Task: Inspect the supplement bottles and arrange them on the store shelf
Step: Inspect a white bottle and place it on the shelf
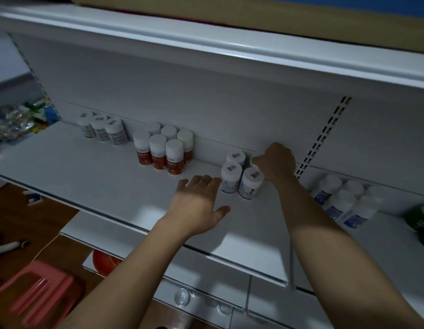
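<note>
The white shelf (87,167) is dim, its bottles in tight clusters. The right hand (276,162) curls round a mostly hidden rear bottle (254,162) of the blue-label cluster (231,173). The left hand (196,205) hovers open just beside it. Seating that bottle carelessly could nudge its close-packed neighbours and topple them.

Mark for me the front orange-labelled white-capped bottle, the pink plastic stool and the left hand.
front orange-labelled white-capped bottle (174,163): head view, on its label.
pink plastic stool (52,273): head view, on its upper bar.
left hand (196,205): head view, on its back.
</note>
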A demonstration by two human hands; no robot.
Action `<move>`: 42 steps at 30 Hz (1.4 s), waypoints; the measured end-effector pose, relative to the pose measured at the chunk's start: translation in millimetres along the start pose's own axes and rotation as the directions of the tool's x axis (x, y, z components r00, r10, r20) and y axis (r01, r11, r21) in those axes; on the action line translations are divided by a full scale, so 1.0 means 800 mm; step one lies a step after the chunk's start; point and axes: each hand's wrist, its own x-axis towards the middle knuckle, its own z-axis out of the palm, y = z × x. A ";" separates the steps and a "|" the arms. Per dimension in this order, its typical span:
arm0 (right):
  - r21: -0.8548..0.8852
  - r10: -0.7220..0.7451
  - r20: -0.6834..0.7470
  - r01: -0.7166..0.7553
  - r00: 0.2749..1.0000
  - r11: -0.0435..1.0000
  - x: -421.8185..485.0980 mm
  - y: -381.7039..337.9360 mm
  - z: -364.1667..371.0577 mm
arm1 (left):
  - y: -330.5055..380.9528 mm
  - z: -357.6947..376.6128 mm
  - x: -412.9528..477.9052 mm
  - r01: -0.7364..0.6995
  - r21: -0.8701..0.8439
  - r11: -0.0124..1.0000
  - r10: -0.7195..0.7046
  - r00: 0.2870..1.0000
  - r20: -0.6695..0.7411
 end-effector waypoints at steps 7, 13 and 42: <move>0.093 -0.055 -0.130 0.068 0.990 0.993 -0.054 0.039 -0.083 | 0.038 -0.010 -0.001 -0.066 0.022 0.998 0.067 0.996 -0.065; 0.140 -0.063 -0.096 0.076 0.993 0.987 -0.146 0.054 -0.131 | 0.079 -0.024 -0.018 -0.135 -0.011 0.991 0.134 0.986 -0.098; 0.869 -0.214 0.457 -0.382 0.863 0.316 -0.298 0.087 -0.078 | 0.072 -0.032 -0.117 -0.205 -0.600 0.773 0.201 0.977 -0.074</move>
